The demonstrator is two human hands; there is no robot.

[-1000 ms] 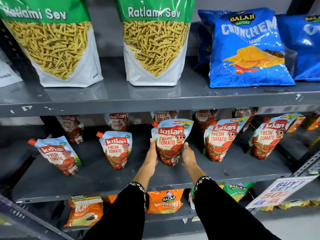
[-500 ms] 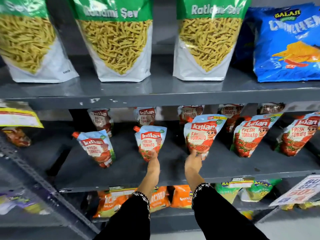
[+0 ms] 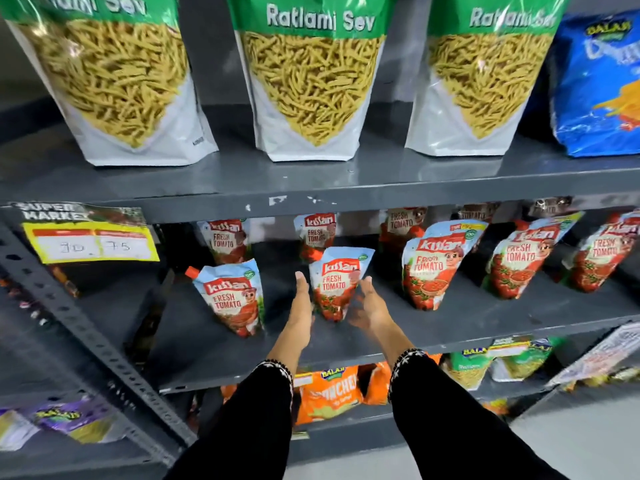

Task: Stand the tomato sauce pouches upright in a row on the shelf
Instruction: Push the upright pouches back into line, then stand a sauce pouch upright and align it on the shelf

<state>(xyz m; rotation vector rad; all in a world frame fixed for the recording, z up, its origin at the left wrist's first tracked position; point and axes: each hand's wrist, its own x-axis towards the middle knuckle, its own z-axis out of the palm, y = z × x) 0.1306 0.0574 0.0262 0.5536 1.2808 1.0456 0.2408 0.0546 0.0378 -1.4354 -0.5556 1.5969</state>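
Note:
Several Kissan fresh tomato pouches stand in two rows on the grey middle shelf (image 3: 450,327). My left hand (image 3: 300,304) and right hand (image 3: 370,306) flank the front-row middle pouch (image 3: 337,278), which stands upright. The left fingers are straight along its left edge. The right fingers are loosely spread at its lower right edge, and touch cannot be told. To its left stands another pouch (image 3: 232,296) with an orange cap. On the right comes a pouch (image 3: 433,271), leaning a little, and two more pouches (image 3: 516,261) lean beyond it. Back-row pouches (image 3: 317,233) are partly hidden.
Large Ratlami Sev bags (image 3: 311,84) and a blue chips bag (image 3: 602,84) fill the shelf above. Orange snack bags (image 3: 329,393) lie on the shelf below. A yellow price tag (image 3: 93,244) hangs at the left, beside a slotted upright (image 3: 86,334).
The view swung left. Both hands left the pouch they flanked a second ago and moved one pouch leftward; the left hand arrived first, then the right.

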